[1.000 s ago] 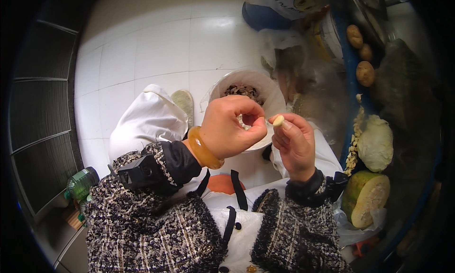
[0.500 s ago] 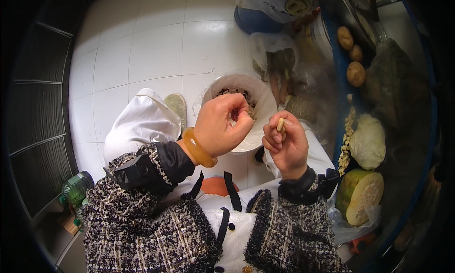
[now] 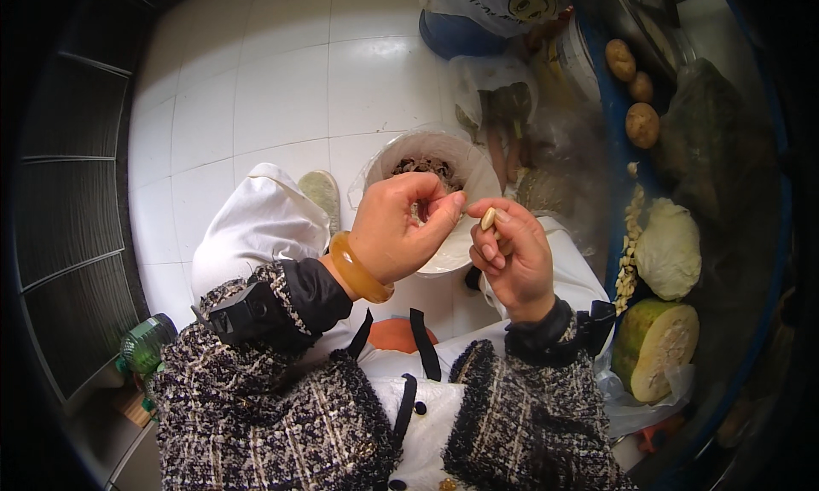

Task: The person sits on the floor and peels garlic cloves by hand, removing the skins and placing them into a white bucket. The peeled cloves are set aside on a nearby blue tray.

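My right hand (image 3: 519, 256) pinches a pale garlic clove (image 3: 488, 219) between thumb and fingertips. Close beside it, my left hand (image 3: 403, 222) is closed in a pinch, with its thumb tip near the clove; whatever it holds, if anything, is too small to make out. A yellow bangle (image 3: 353, 267) rings the left wrist. Below both hands stands a white bin (image 3: 478, 171) lined with a clear bag, with dark scraps (image 3: 424, 164) inside, partly hidden by my left hand. A row of garlic cloves (image 3: 630, 244) lies on the shelf edge to my right.
Along the right sit potatoes (image 3: 642, 125), a pale cabbage (image 3: 668, 250) and a cut winter melon (image 3: 655, 350). Bagged vegetables (image 3: 505, 107) stand beyond the bin. A green bottle (image 3: 147, 342) is at lower left, by dark cabinet fronts (image 3: 72, 201). White floor tiles (image 3: 277, 90) stretch ahead.
My left thumb and finger have moved right and slightly up, toward the clove. The clove has tilted in my right hand and shifted a little left.
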`<state>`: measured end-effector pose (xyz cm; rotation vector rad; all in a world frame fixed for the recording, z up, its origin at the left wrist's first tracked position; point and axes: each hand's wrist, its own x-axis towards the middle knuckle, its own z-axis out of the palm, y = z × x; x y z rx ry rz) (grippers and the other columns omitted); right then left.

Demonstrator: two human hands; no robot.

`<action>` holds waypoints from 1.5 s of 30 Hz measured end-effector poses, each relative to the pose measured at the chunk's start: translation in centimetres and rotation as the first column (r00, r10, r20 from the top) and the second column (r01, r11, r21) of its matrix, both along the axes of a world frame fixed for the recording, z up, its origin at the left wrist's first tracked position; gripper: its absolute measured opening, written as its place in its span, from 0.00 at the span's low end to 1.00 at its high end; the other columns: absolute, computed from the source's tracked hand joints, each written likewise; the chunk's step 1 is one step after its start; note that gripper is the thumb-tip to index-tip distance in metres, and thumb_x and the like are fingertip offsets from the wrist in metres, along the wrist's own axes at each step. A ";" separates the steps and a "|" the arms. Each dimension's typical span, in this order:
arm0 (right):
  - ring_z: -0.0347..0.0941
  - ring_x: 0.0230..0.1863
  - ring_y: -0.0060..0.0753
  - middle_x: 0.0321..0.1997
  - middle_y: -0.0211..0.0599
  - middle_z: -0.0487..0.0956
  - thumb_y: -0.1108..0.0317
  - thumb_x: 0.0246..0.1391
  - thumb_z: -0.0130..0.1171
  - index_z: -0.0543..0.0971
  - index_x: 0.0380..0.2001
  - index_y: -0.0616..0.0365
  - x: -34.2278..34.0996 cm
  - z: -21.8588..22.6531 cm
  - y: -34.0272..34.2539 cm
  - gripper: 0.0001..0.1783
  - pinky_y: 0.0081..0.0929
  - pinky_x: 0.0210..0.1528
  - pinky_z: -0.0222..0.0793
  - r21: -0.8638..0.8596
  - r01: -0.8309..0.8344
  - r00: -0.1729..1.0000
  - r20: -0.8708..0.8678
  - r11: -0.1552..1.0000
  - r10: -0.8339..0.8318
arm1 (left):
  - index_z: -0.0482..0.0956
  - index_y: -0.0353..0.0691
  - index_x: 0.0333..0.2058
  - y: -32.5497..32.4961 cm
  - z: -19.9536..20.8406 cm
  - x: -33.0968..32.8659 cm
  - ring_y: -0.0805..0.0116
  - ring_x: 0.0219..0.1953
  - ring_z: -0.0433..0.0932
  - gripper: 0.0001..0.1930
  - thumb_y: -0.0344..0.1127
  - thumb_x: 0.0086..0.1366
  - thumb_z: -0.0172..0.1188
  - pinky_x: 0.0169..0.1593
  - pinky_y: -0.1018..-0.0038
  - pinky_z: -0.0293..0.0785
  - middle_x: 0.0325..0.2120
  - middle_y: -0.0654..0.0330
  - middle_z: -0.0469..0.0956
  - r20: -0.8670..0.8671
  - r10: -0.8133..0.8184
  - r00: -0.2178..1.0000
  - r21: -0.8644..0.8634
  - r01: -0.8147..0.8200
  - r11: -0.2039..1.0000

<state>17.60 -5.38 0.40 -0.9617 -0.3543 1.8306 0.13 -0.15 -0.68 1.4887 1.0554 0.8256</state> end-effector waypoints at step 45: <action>0.62 0.25 0.09 0.24 0.21 0.70 0.68 0.63 0.51 0.76 0.42 0.63 -1.5 -0.2 -0.6 0.11 0.10 0.27 0.57 0.122 -0.036 0.907 0.421 0.992 -0.019 | 0.80 0.29 0.26 -0.3 0.8 0.2 0.76 0.26 0.76 0.05 0.26 0.51 0.62 0.33 0.79 0.73 0.21 0.58 0.80 -0.040 -0.086 0.995 -0.012 0.085 0.996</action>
